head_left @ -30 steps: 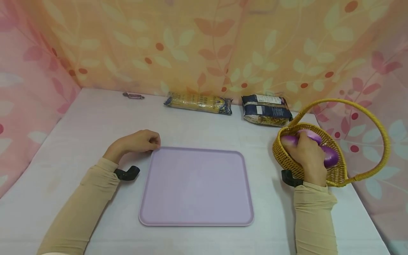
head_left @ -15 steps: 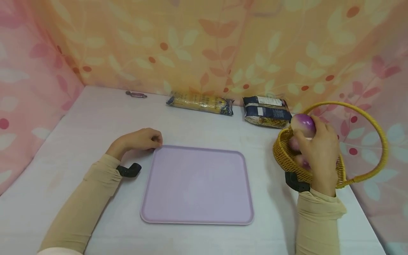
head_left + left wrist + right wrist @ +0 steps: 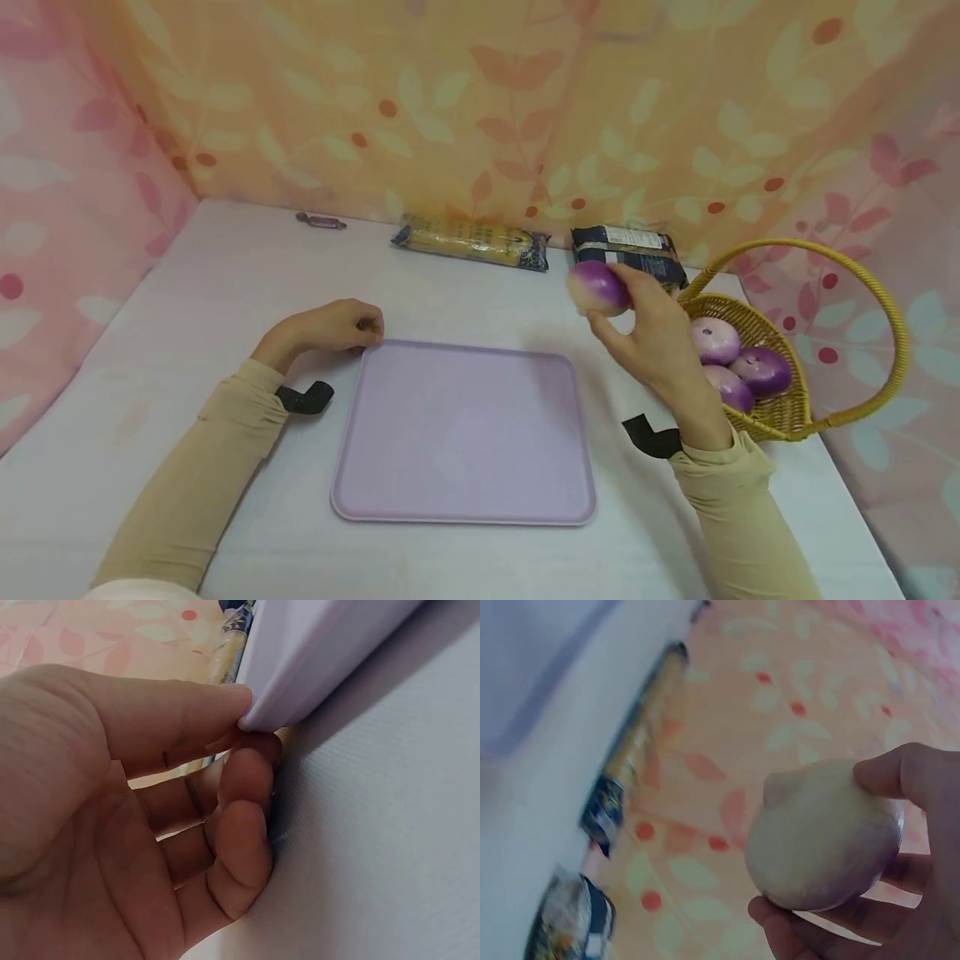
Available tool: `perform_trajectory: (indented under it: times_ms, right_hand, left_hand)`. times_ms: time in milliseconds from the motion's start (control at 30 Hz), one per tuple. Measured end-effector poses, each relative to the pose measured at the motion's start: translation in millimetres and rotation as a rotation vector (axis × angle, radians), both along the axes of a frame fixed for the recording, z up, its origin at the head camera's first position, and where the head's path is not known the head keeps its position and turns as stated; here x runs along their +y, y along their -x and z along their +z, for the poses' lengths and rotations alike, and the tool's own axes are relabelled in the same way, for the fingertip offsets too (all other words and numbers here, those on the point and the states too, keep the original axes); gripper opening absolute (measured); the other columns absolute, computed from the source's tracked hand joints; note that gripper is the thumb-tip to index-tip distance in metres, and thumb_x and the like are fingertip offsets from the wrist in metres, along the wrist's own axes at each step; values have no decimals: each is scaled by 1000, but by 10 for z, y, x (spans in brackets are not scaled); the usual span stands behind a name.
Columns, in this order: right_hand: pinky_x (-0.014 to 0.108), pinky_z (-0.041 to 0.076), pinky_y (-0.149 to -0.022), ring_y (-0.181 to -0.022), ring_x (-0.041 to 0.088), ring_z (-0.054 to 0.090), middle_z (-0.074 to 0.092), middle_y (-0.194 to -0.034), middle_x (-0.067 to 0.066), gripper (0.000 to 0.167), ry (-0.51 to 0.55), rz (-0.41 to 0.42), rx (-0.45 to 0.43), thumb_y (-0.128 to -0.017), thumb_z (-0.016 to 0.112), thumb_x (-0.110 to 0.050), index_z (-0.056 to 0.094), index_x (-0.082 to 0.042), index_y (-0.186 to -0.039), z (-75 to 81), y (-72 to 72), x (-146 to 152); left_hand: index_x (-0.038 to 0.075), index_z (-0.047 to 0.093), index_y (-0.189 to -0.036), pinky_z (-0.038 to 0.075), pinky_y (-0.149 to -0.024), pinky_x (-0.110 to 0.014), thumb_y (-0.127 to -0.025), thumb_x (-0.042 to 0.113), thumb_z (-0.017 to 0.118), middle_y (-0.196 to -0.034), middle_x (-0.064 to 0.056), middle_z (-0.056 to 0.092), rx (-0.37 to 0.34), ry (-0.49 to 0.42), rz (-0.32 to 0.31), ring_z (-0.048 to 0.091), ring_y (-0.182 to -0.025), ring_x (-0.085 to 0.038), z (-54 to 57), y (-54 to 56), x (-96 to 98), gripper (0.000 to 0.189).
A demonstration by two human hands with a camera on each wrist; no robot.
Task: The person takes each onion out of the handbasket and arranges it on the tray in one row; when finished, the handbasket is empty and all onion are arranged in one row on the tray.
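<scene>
My right hand point(image 3: 660, 346) holds a round purple-and-white turnip point(image 3: 598, 289) in the air, between the tray's far right corner and the basket. The right wrist view shows the pale underside of this turnip point(image 3: 821, 836), gripped by thumb and fingers. At the tray's far left corner, my left hand point(image 3: 326, 327) pinches the rim of the flat lilac tray point(image 3: 465, 433). In the left wrist view the thumb lies on the tray's corner point(image 3: 300, 667), with the fingers curled below. Several more turnips point(image 3: 761, 371) lie inside the yellow wicker basket point(image 3: 802, 408) on the right.
Along the back lie a small wrapped candy point(image 3: 321, 222), a long yellow pack of noodles or pasta point(image 3: 468, 242) and a dark blue food bag point(image 3: 633, 250). The basket's tall handle point(image 3: 892, 308) arches out to the right. Floral curtains point(image 3: 480, 108) enclose the white table point(image 3: 187, 333).
My right hand has taken a turnip out of the basket, lifted it and carried it left towards the tray. The left hand has stayed at the tray's corner.
</scene>
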State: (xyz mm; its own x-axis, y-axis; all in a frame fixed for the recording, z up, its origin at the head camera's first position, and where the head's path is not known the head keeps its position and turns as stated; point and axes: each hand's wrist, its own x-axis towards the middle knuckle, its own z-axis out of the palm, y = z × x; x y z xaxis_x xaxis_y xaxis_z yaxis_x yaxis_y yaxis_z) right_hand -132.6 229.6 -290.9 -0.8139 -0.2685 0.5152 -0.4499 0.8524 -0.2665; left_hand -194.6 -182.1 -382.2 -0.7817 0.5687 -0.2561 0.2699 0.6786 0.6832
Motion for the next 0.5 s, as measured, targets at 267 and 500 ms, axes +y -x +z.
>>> perform_trajectory:
  times_ms: [267, 500]
  right_hand:
    - [46, 53, -90, -110, 29, 64, 59, -130, 12, 59, -176, 221, -228, -85, 69, -31, 50, -11, -136, -306, 4, -522]
    - [39, 55, -85, -106, 22, 66, 62, -125, 6, 57, -256, 335, -261, -83, 72, -32, 53, -13, -134, -543, -55, -895]
  left_hand:
    - [9, 63, -90, 42, -65, -29, -95, 10, 59, -74, -2, 56, 35, -9, -13, 52, -68, -14, -3, 8, -3, 6]
    - [9, 63, -91, 42, -65, -29, -95, 9, 57, -75, -2, 55, 15, -4, -4, 51, -70, -15, 4, 21, 16, 7]
